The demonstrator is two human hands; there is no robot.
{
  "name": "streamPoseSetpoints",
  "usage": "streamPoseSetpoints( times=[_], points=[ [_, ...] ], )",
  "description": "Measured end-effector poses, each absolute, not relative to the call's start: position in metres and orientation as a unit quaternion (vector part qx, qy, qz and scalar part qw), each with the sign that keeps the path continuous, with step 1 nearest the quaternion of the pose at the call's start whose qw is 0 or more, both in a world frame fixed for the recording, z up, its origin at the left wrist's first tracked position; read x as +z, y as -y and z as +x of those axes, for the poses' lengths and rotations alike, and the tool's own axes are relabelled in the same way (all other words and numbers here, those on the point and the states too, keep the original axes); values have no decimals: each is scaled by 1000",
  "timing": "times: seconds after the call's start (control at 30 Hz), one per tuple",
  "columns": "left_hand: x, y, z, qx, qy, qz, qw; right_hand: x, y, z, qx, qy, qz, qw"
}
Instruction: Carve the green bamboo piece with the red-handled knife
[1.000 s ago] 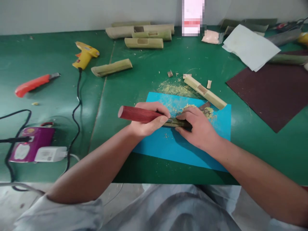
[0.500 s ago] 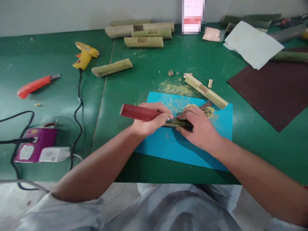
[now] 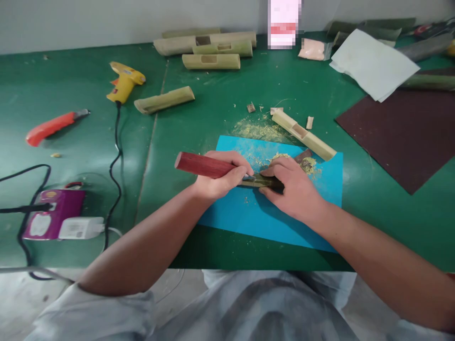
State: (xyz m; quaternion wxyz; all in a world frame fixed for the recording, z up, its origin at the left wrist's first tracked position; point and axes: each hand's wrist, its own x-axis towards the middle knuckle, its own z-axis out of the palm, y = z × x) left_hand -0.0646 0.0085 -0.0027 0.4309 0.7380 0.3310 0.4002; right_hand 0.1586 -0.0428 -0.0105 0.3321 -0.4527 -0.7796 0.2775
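My left hand [image 3: 222, 177] is closed around a carving tool with a thick red wooden handle [image 3: 204, 165]; its narrow metal blade meets a dark green bamboo piece [image 3: 261, 181]. The exact shape of the blade's tip cannot be made out. My right hand [image 3: 289, 184] grips the other end of that bamboo, thumb on the near side and fingers on the far side, hiding much of it. Under both hands lies a blue sheet [image 3: 284, 227] strewn with shavings. Just beyond, a pale bamboo length with a rectangular notch [image 3: 313, 140] rests slantwise across the sheet's far edge.
Left on the green table are a yellow glue gun [image 3: 124, 83], a red utility knife [image 3: 57, 127] and a purple power strip [image 3: 55, 213] with cords. Bamboo tubes [image 3: 211, 61] line the back. White paper [image 3: 375, 64] and a dark brown sheet [image 3: 401, 142] lie right.
The tool's red handle has shifted very slightly left, with its blade still at the bamboo. My right hand keeps its grip, and the whole view has drifted a little.
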Motion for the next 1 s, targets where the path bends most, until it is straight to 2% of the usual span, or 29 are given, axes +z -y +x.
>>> streamPoseSetpoints(
  times=[0.3,0.63,1.0],
  points=[
    [12,-2,-51,385,-386,651,529,-12,42,159,269,787,-448,328],
    [13,-2,-51,408,-368,647,528,-16,43,160,240,797,-428,352],
    [8,-4,-48,404,-359,679,497,-15,42,162,242,804,-436,324]
  ],
)
